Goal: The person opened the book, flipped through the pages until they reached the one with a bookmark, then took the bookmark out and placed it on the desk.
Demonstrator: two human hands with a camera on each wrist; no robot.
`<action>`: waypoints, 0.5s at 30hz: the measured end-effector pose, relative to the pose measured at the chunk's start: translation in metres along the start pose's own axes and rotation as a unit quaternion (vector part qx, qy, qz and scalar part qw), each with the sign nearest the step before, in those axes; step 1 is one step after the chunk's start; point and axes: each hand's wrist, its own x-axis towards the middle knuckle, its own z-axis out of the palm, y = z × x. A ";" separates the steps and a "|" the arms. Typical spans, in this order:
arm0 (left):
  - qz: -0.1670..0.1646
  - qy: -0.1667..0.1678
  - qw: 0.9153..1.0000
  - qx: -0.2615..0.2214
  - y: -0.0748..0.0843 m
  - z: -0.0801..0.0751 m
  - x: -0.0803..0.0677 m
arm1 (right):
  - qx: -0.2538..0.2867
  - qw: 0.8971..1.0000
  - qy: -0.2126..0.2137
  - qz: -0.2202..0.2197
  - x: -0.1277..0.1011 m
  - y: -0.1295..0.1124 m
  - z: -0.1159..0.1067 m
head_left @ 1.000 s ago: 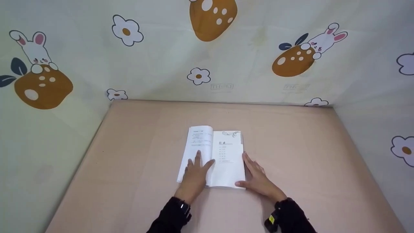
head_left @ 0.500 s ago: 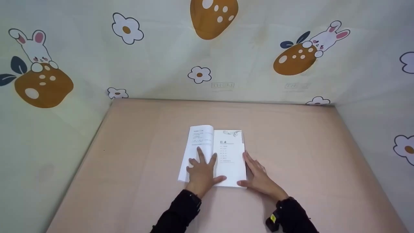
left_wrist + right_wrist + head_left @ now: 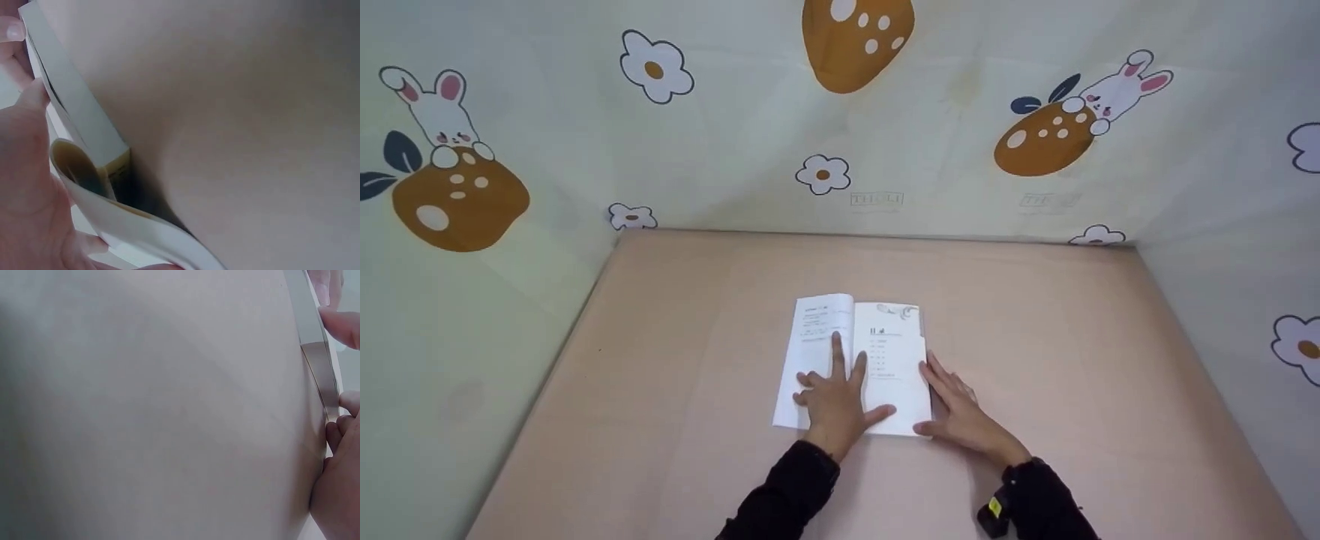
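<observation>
Left hand [image 3: 836, 401]: fingers [image 3: 838, 351] straight and spread, laid flat on the open book [image 3: 896, 367]; palm down across the gutter, fingertips pointing to the far side, thumb out to the right on the right-hand page. In the left wrist view the hand [image 3: 25, 191] lies against the book's edge [image 3: 79, 112], where a curled page shows beside the block of leaves.

Right hand [image 3: 960, 416]: fingers [image 3: 941, 379] straight and close together, lying along the book's right edge; thumb at the near right corner of the page. Whether the thumb presses on the page or only touches it cannot be told. In the right wrist view fingertips [image 3: 340, 326] rest against the thin edge of the book [image 3: 318, 343].

Book: white pages with small printed text, lying open and flat near the middle of the table [image 3: 1035, 315], spine running near to far. Left-hand page bowed slightly at its far end; right-hand page flat.

Table: pale beige surface, plain.

Sleeves [image 3: 787, 495]: dark, on both forearms, entering from the near edge.

Backdrop [image 3: 735, 150]: pale cloth on the far, left and right sides, printed with rabbits, white flowers and brown spotted shapes
</observation>
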 end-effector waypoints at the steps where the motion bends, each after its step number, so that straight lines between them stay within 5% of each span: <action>1: -0.003 -0.004 1.000 -0.001 0.000 -0.001 0.000 | 0.000 1.000 -0.001 -0.003 0.000 0.000 0.000; 15: -0.009 -0.010 1.000 -0.012 0.001 -0.004 -0.004 | 0.006 1.000 -0.005 -0.009 0.000 0.001 0.001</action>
